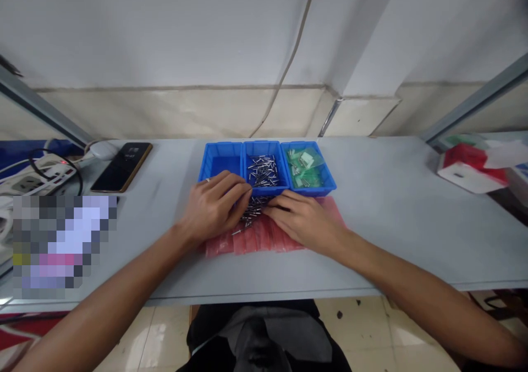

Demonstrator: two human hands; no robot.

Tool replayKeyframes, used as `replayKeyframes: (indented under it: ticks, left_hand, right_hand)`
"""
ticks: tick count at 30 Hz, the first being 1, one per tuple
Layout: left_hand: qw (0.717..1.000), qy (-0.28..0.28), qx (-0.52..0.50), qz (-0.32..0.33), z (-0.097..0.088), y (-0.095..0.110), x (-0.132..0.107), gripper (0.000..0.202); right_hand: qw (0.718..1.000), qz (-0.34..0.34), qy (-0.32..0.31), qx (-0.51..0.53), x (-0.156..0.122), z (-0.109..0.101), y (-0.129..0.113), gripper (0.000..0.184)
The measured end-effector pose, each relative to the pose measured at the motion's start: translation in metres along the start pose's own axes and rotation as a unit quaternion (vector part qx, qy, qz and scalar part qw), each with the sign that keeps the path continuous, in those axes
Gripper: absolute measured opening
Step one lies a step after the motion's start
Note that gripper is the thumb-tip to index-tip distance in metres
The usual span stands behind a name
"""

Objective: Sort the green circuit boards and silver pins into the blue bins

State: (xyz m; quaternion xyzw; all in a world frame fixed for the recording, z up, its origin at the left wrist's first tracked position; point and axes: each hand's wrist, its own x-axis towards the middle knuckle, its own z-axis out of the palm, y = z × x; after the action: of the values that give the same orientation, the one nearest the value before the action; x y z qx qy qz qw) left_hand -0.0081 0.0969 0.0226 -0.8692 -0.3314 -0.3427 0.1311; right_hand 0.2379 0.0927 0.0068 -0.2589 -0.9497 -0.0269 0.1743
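Note:
A pile of thin silvery metal pins, which look like pop rivets (254,207), lies on pink plastic bags (259,237) in front of the bins. On the pile's left side is my left hand (218,204), its fingers curled and closed, the fingertips hidden. My right hand (301,218) reaches in from the other side with fingers bent together at the pile; what is between them cannot be made out. More of the same pins fill the middle blue bin (266,184) just behind. The left blue bin (223,163) shows a bare floor.
The right blue bin (334,185) holds green-tinted plastic bags. At the left are a phone (122,167), a power strip (37,176) with cables and a blurred-out patch. A red and white box (472,168) stands at the right. A wall rises behind the grey table (388,196).

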Motion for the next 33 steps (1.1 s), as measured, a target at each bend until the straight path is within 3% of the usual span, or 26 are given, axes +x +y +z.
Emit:
replayKeyframes:
  ticks: [5, 11, 16, 22, 26, 30, 33]
  left_hand:
    - [1.000, 0.005, -0.003, 0.000, -0.001, 0.001, 0.000, 0.008]
    - [1.000, 0.003, -0.013, 0.018, -0.003, 0.001, 0.001, 0.009]
    - [0.998, -0.009, -0.008, 0.063, -0.003, 0.003, 0.002, 0.011]
    - [0.998, -0.010, -0.007, 0.068, -0.001, 0.003, 0.000, 0.010]
    - [0.996, -0.013, -0.023, 0.081, -0.002, 0.002, -0.001, 0.015]
    - [0.993, -0.033, -0.026, 0.106, -0.004, 0.003, 0.000, 0.034]
    - [0.992, -0.054, -0.028, 0.112, -0.005, 0.004, 0.000, 0.040]
  right_hand:
    - [0.998, -0.013, 0.048, 0.035, 0.002, 0.002, 0.000, 0.021]
    - [0.972, 0.071, 0.148, 0.166, 0.006, -0.010, -0.004, 0.027]
    - [0.936, 0.130, 0.212, 0.250, 0.009, -0.019, -0.005, 0.022]
    - [0.884, 0.234, 0.203, 0.350, 0.007, -0.018, -0.006, 0.012]
    - [0.841, 0.246, 0.199, 0.438, 0.007, -0.016, -0.009, 0.010]
    - [0.843, 0.234, 0.190, 0.446, 0.009, -0.017, -0.011, 0.006]
    - [0.846, 0.215, 0.176, 0.455, 0.009, -0.020, -0.012, 0.027]
